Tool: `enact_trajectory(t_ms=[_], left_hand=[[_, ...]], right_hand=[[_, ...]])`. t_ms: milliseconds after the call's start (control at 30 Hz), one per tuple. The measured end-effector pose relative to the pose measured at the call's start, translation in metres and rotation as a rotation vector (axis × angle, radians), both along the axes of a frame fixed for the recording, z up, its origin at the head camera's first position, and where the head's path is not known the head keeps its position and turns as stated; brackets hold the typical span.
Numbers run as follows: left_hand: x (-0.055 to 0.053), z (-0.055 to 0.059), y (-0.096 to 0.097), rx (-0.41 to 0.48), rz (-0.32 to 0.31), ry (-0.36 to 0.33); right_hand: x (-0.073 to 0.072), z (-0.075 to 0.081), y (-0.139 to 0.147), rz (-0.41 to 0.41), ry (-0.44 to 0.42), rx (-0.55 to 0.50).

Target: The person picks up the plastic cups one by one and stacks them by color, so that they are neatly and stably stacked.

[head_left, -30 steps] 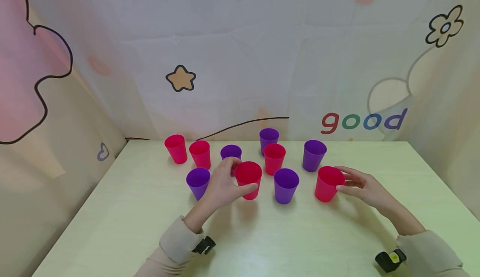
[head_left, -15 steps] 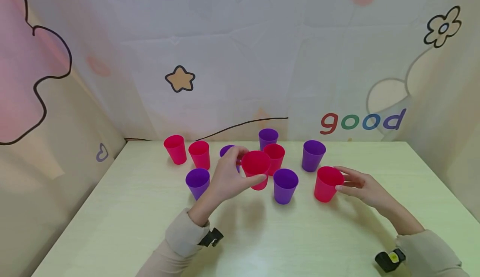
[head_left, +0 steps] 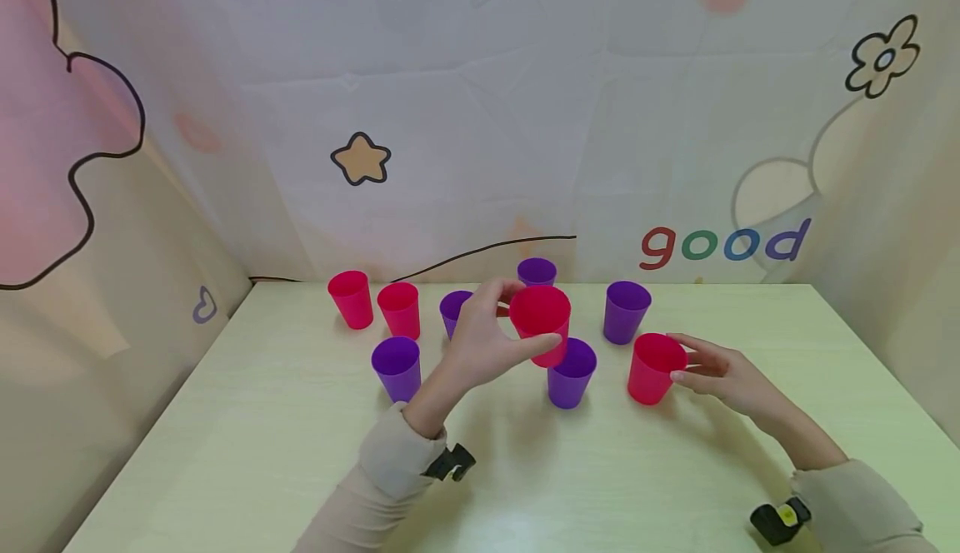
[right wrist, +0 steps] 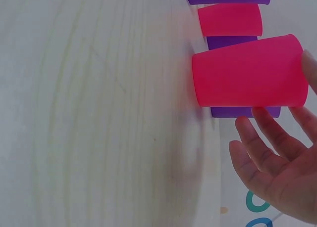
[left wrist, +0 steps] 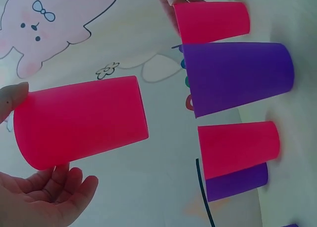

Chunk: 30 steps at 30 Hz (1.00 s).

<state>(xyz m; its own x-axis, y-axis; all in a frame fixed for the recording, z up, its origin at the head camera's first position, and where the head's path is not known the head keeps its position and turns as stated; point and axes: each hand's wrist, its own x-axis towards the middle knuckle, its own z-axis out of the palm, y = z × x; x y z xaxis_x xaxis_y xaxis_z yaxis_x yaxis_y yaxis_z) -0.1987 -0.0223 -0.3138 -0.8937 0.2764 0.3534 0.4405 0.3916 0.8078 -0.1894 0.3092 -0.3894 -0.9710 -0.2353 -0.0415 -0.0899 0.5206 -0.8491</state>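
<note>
My left hand grips a red cup near its rim, thumb on the near side and fingers behind. This cup is raised above the table, mouth up, overlapping a purple cup in the head view; the left wrist view also shows the held cup. To the right, another red cup stands upright on the table. The thumb and fingers of my right hand hold that cup by its upper side; in the right wrist view, the lower fingers are spread out beside it.
Two red cups stand at the back left, with a purple cup in front. Another purple cup is partly behind my left hand. Further purple cups stand toward the back of the pale table. A printed cloth hangs behind.
My left hand has lifted its red cup off the table and carried it right and up, so that it covers the red cup behind. My right hand has stayed in place.
</note>
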Motion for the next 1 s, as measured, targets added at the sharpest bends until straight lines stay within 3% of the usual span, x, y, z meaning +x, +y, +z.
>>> enact_trajectory(t_ms=[367,700,1000], left_hand=[[-0.004,0.012,0.02,0.014,-0.062,-0.036],[-0.009,0.006,0.035,0.018,-0.106,-0.028],[-0.013,0.005,0.049,0.029,-0.131,0.004]], right_hand=[[-0.002,0.0,0.002,0.017,-0.015,-0.009],[-0.006,-0.001,0.007,0.067,-0.073,-0.033],[-0.006,-0.002,0.009,0.101,-0.066,-0.06]])
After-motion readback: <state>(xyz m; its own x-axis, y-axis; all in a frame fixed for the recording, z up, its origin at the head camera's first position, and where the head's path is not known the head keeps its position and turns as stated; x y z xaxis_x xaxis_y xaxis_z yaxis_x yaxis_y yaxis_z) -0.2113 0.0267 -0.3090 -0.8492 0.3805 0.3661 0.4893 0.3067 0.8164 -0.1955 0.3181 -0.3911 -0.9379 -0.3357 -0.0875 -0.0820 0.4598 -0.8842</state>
